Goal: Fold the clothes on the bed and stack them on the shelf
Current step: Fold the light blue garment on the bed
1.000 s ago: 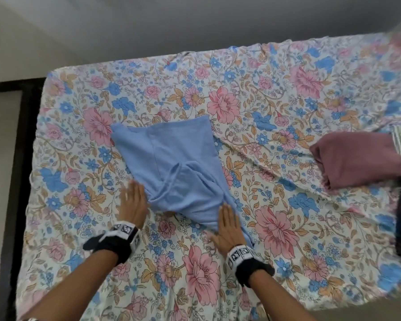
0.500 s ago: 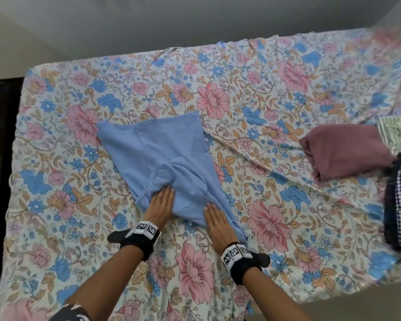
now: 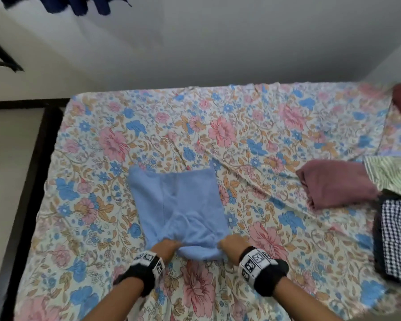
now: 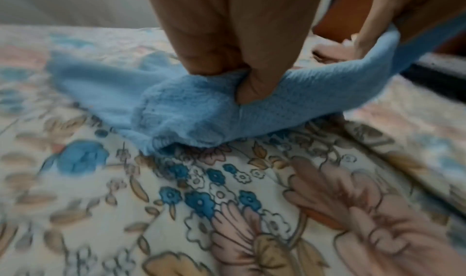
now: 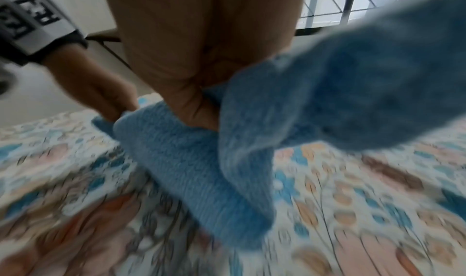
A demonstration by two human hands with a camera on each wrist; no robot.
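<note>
Two hands | left hand (image 3: pixel 166 247), right hand (image 3: pixel 232 245) pinch blue garment (image 3: pixel 178 205) near edge, lifted off bed (image 3: pixel 264 135)

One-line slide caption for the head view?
Both hands, left and right, grip the blue garment's near edge on the floral bed.

Both forearms are bare, and each wrist wears a black strap, the left band (image 3: pixel 146 267) and the right band (image 3: pixel 259 266), faced with white panels printed in black square-patterned markers.

The head view looks down over the bed (image 3: pixel 287 126); both wrist views sit close above its floral sheet.
</note>
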